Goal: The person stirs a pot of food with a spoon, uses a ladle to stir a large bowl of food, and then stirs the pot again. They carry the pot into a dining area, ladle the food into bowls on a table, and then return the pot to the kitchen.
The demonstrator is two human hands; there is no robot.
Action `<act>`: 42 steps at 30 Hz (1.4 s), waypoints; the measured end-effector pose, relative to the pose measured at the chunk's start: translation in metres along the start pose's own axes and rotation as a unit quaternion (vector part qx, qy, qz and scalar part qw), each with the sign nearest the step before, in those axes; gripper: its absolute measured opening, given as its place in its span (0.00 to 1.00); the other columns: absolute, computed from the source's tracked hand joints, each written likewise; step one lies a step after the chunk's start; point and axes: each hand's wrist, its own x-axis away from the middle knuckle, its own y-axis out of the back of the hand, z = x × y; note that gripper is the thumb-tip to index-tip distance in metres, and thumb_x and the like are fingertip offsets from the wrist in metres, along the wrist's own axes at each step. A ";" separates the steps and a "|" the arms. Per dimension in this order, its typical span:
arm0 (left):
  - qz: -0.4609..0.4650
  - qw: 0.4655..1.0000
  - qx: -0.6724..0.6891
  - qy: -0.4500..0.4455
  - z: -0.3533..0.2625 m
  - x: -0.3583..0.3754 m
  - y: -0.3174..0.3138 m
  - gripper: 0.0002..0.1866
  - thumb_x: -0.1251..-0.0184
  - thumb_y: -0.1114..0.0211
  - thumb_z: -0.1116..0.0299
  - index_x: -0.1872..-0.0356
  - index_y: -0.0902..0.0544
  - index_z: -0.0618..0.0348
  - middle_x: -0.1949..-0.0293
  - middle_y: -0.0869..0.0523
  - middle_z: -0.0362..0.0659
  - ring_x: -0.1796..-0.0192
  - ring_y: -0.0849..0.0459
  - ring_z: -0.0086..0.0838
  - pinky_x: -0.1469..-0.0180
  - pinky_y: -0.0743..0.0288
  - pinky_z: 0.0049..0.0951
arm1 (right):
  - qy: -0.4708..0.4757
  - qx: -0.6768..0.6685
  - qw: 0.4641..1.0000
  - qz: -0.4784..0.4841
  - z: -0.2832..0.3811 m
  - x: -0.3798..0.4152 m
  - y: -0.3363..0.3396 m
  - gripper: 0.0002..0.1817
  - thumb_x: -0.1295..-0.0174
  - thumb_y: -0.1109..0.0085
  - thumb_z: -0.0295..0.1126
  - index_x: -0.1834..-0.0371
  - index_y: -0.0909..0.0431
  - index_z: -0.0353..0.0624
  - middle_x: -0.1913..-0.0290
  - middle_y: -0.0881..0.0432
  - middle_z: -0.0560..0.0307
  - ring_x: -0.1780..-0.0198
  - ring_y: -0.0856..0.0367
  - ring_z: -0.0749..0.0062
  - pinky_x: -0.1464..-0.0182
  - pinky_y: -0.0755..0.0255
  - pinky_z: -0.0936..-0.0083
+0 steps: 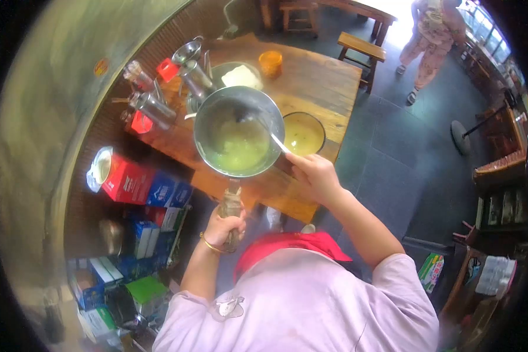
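Note:
My left hand (226, 226) is wrapped around the handle (233, 202) of a metal saucepan (202, 155), which is over the wooden table. Inside the saucepan is a pale yellow-green liquid (237, 144). My right hand (315, 176) grips a long-handled metal spoon (277, 141) that reaches over the rim into the pan; its head is blurred. Just right of the saucepan, a dark-rimmed bowl (322, 123) holds yellow liquid. Behind the pan lies a plate (220, 69) with a white, soft-looking food (240, 77) on it.
On the wooden table (322, 73) stand an orange cup (270, 63), metal jugs (196, 79) and red containers (168, 70). Boxes (132, 179) crowd the lower left. A person (434, 41) is at the upper right, near a wooden bench (362, 47) and a fan (460, 138).

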 end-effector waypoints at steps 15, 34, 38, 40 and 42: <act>0.067 0.996 -0.063 -0.016 -0.038 -0.077 0.012 0.19 0.50 0.40 0.82 0.55 0.27 0.58 0.70 0.23 0.40 0.77 0.23 0.24 0.77 0.27 0.27 | -0.146 0.001 0.987 -0.072 -0.013 -0.059 -0.014 0.16 0.36 0.47 0.35 0.46 0.19 0.53 0.60 0.16 0.45 0.58 0.18 0.49 0.57 0.25 0.59; 0.097 0.985 -0.141 -0.013 -0.059 -0.110 0.028 0.19 0.52 0.41 0.82 0.56 0.28 0.58 0.73 0.23 0.40 0.80 0.24 0.24 0.81 0.27 0.25 | -0.019 0.076 0.995 -0.056 -0.044 -0.039 -0.017 0.19 0.41 0.41 0.31 0.45 0.20 0.61 0.74 0.22 0.56 0.75 0.20 0.58 0.74 0.26 0.64; 0.086 0.981 -0.174 -0.001 -0.064 -0.115 0.020 0.18 0.52 0.42 0.82 0.56 0.28 0.58 0.72 0.23 0.39 0.80 0.24 0.23 0.81 0.28 0.25 | 0.000 0.048 0.997 -0.066 -0.043 -0.055 -0.037 0.18 0.41 0.41 0.32 0.46 0.19 0.60 0.73 0.21 0.57 0.75 0.20 0.58 0.74 0.25 0.63; 0.086 0.975 -0.203 -0.008 -0.067 -0.118 0.019 0.18 0.52 0.42 0.82 0.57 0.28 0.58 0.72 0.23 0.39 0.80 0.25 0.23 0.80 0.27 0.25 | -0.018 0.126 0.992 -0.006 -0.046 -0.043 -0.028 0.19 0.41 0.40 0.32 0.45 0.20 0.59 0.73 0.21 0.58 0.75 0.20 0.58 0.74 0.25 0.63; 0.083 0.978 -0.190 -0.012 -0.066 -0.121 0.018 0.17 0.51 0.42 0.82 0.58 0.27 0.58 0.72 0.23 0.38 0.79 0.25 0.22 0.78 0.27 0.25 | -0.053 0.175 0.981 0.067 -0.059 -0.023 -0.014 0.19 0.42 0.40 0.32 0.45 0.20 0.59 0.73 0.21 0.58 0.75 0.20 0.57 0.74 0.25 0.63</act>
